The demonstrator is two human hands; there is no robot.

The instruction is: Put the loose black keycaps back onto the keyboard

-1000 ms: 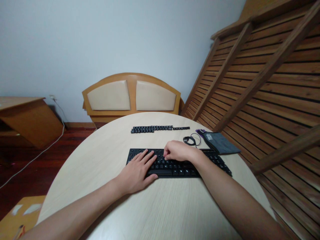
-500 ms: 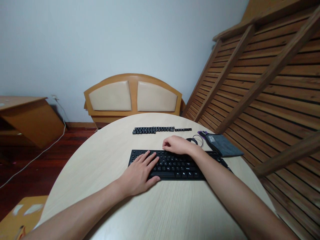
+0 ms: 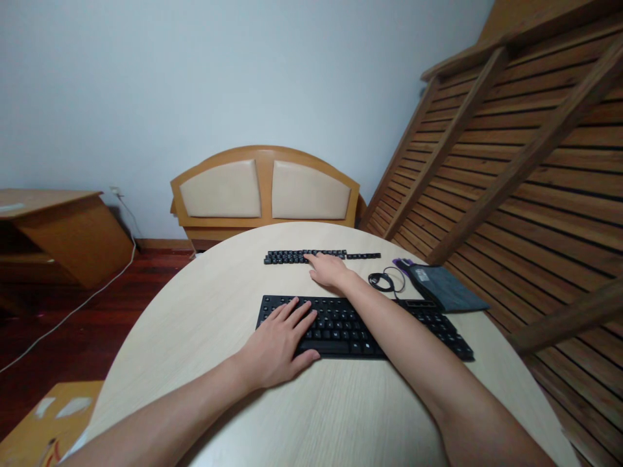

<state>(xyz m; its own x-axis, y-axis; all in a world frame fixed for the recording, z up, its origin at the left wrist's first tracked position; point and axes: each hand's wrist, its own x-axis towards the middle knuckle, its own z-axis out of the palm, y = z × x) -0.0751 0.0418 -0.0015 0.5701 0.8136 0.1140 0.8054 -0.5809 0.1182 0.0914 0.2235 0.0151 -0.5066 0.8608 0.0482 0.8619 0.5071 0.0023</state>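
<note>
With fingers [image 3: 302,324] spread, on the table [image 3: 341,415], laid the left hand [image 3: 278,342] across the left end of the keyboard [image 3: 338,325], apparently to steady it; held the right hand [image 3: 329,270] at keycaps [image 3: 287,257] lined up beyond, probably for order; could not tell whether pinching one.

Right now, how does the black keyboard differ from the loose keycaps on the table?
The keyboard is one long board; the loose keycaps are small pieces set out in rows.
The keyboard lies nearer the person, under the left hand; the loose keycaps lie farther off, with the right hand at them.
Both are black.
</note>
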